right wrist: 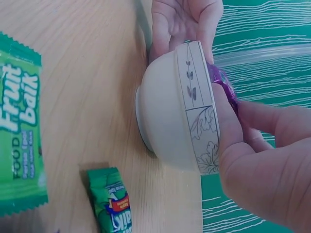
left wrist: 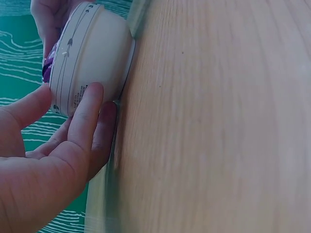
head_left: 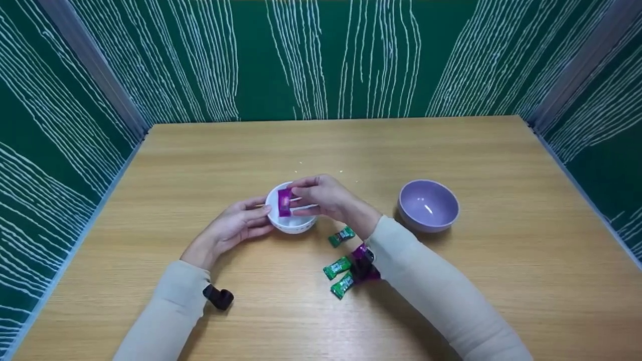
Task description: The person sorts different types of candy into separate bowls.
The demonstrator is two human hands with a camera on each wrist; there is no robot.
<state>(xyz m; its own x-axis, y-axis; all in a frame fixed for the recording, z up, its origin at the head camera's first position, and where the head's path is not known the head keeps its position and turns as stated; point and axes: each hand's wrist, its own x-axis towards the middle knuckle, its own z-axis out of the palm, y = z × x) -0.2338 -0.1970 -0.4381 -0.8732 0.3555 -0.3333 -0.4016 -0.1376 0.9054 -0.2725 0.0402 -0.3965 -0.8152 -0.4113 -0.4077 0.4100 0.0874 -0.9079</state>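
A small white bowl [head_left: 292, 228] with a patterned band stands on the table, left of centre. My left hand [head_left: 239, 224] holds its left side, thumb at the rim and fingers against the outer wall [left wrist: 104, 53]. Over the bowl's mouth, my right hand [head_left: 326, 198] pinches a purple wrapped candy [head_left: 284, 202] between thumb and fingers. In the right wrist view the candy [right wrist: 224, 80] shows just past the rim, partly hidden by the fingers. Green wrapped candies [head_left: 337, 267] and purple ones [head_left: 360, 250] lie below the right forearm, which partly covers them.
A purple bowl [head_left: 429, 205] stands to the right of the right hand. Tiny pale specks [head_left: 341, 171] dot the wooden table [head_left: 225, 150] behind the white bowl. Green walls with white streaks [head_left: 331, 60] enclose the table's back and sides.
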